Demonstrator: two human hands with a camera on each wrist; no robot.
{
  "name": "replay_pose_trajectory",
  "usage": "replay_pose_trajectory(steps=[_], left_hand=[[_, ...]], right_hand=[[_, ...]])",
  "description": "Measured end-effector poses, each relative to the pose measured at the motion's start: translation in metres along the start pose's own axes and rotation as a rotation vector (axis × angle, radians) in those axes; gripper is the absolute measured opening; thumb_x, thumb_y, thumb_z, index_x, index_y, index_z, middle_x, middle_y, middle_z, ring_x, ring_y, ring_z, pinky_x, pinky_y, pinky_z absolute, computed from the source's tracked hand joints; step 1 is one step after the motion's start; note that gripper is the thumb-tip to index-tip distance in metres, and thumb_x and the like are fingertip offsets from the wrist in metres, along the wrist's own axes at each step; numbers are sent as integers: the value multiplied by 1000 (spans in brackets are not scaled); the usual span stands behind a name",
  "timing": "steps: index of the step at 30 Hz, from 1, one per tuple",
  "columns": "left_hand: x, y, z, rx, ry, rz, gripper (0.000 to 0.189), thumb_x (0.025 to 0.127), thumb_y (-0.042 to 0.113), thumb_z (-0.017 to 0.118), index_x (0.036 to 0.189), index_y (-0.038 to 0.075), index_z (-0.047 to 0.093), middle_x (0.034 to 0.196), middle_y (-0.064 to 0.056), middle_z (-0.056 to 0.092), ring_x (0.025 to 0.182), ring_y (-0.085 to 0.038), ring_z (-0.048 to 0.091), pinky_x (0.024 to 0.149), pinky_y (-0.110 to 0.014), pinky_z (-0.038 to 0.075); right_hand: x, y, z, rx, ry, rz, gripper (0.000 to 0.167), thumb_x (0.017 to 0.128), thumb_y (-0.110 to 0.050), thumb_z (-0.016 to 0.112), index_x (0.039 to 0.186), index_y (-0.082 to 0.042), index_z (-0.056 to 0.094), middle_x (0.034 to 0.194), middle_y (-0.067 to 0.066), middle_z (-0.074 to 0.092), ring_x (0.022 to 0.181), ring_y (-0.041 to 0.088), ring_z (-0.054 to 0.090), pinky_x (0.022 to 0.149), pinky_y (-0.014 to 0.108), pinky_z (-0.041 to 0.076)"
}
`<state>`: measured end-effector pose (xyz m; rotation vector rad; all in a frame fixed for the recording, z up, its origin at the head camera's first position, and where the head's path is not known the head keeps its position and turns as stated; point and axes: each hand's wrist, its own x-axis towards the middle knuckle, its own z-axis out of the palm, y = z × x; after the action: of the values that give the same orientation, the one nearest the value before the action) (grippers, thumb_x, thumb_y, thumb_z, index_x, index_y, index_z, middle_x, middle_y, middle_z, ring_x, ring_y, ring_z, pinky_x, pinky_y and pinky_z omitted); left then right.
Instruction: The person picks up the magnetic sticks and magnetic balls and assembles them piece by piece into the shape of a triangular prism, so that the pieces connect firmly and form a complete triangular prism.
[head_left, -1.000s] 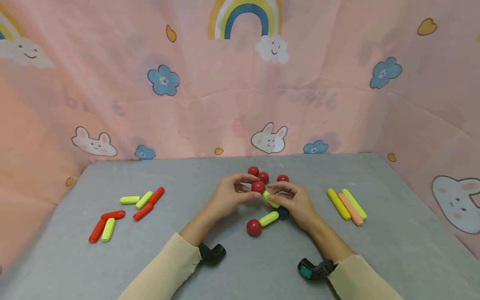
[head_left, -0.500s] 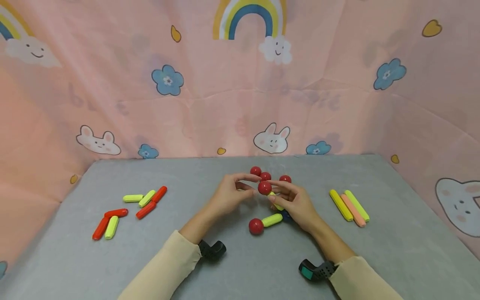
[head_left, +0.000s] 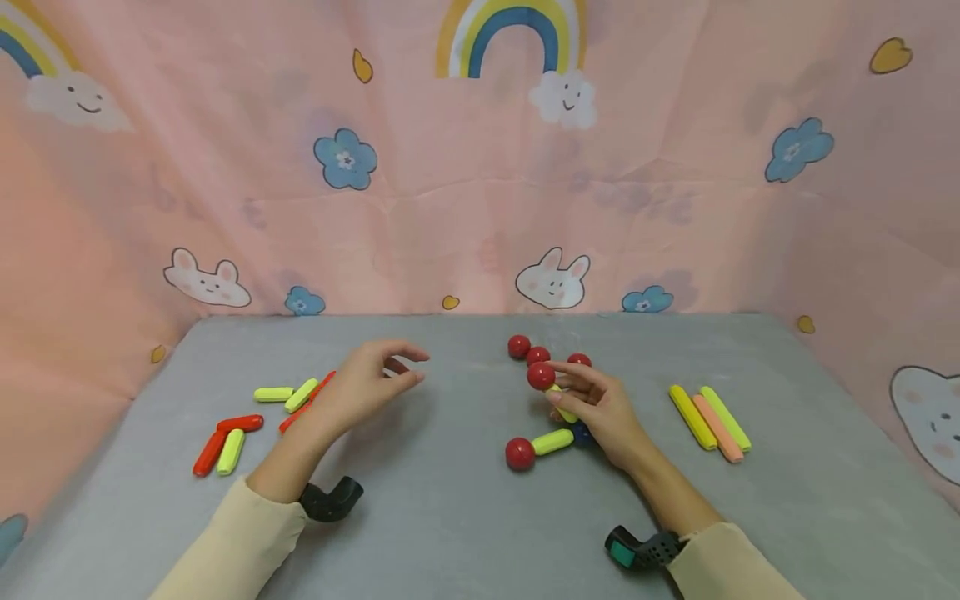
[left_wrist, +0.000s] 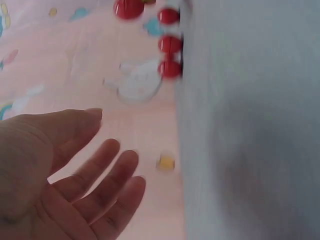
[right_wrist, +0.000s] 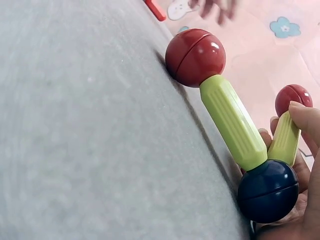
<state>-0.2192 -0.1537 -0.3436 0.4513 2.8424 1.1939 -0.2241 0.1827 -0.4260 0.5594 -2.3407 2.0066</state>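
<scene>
My right hand (head_left: pixel 603 417) pinches a short yellow-green building rod (right_wrist: pixel 286 137) between thumb and fingers. One end of that rod carries a red ball (head_left: pixel 541 376); the other meets a dark blue ball (right_wrist: pixel 268 191). From the blue ball a second yellow-green rod (right_wrist: pixel 234 122) runs out to another red ball (right_wrist: pixel 195 57), low along the table. My left hand (head_left: pixel 363 387) is away to the left with nothing in it, fingers loosely bent and thumb apart. In the head view its wrist partly covers a pair of red rods (head_left: pixel 296 417).
Red balls (head_left: pixel 519 347) sit at the back, beyond my right hand. Short yellow-green rods (head_left: pixel 231 452) and red rods (head_left: pixel 210 452) lie on the left of the grey table (head_left: pixel 450 525). Longer yellow (head_left: pixel 693 417), peach (head_left: pixel 717 428) and yellow-green rods (head_left: pixel 726 418) lie at right. A pink cloth (head_left: pixel 480 192) hangs behind.
My left hand has left the upper red ball and swung left toward the loose rods. My right hand keeps its pinch on the rod, nearly in place. The head view has shifted slightly.
</scene>
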Motion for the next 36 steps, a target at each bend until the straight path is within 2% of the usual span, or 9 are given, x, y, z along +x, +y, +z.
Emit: replay_pose_trajectory(steps=[3, 6, 10, 13, 16, 18, 23, 27, 36], left_hand=[[-18, -15, -26, 57, 33, -44, 27, 101, 21, 61, 126, 14, 69, 130, -9, 68, 110, -29, 66, 82, -39, 58], [-37, -28, -50, 104, 69, -81, 28, 104, 21, 54, 127, 15, 68, 131, -11, 68, 113, -32, 64, 85, -44, 57], [-53, -40, -67, 151, 99, -104, 29, 104, 23, 56, 128, 12, 68, 130, -14, 67, 116, -34, 64, 90, -50, 57], [-60, -48, -72, 162, 128, -113, 29, 101, 21, 62, 127, 8, 67, 127, -16, 68, 111, -34, 66, 82, -44, 59], [-66, -56, -75, 145, 167, -130, 30, 99, 17, 65, 126, 7, 67, 122, -18, 69, 104, -33, 67, 70, -36, 60], [-69, -62, -75, 159, 187, -140, 30, 97, 15, 67, 125, 6, 68, 118, -18, 71, 101, -32, 68, 67, -32, 58], [-70, -75, -67, 233, 140, -187, 32, 92, 18, 73, 121, 5, 70, 112, -16, 73, 95, -26, 68, 71, -29, 53], [-68, -82, -61, 241, 106, -219, 33, 90, 19, 76, 118, 3, 70, 110, -16, 73, 88, -21, 65, 70, -30, 52], [-65, -87, -52, 290, 109, -146, 21, 86, 13, 78, 106, 7, 74, 90, -6, 71, 75, -15, 59, 66, -30, 47]], right_hand=[[0, 1, 0, -5, 2, -10, 42, 97, -8, 65, 137, 2, 56, 101, -6, 71, 76, 13, 71, 77, 24, 61], [1, 2, 1, -2, 0, -17, 42, 97, -8, 65, 137, 3, 56, 100, -8, 72, 75, 14, 71, 76, 24, 61], [-1, 1, -3, 1, 6, -15, 42, 97, -7, 65, 137, 5, 55, 100, -11, 72, 75, 13, 72, 76, 23, 61], [-1, 0, -4, 2, 11, -25, 42, 97, -6, 65, 136, 6, 55, 100, -10, 72, 75, 12, 72, 76, 23, 61], [-1, -1, -4, 8, 11, -33, 42, 97, -6, 65, 136, 6, 56, 100, -9, 72, 74, 13, 72, 76, 23, 61], [0, -1, -3, 10, 8, -34, 42, 97, -6, 65, 136, 6, 56, 100, -10, 72, 74, 13, 71, 76, 23, 61], [0, 0, -1, 13, 3, -35, 41, 97, -6, 65, 136, 6, 56, 100, -12, 72, 74, 12, 71, 76, 23, 61], [0, 1, -1, 22, 5, -33, 41, 97, -6, 65, 136, 5, 57, 101, -12, 72, 75, 12, 72, 76, 23, 61], [1, 0, -1, 52, -5, -34, 40, 97, -4, 64, 135, 6, 58, 98, -11, 72, 74, 11, 71, 75, 23, 61]])
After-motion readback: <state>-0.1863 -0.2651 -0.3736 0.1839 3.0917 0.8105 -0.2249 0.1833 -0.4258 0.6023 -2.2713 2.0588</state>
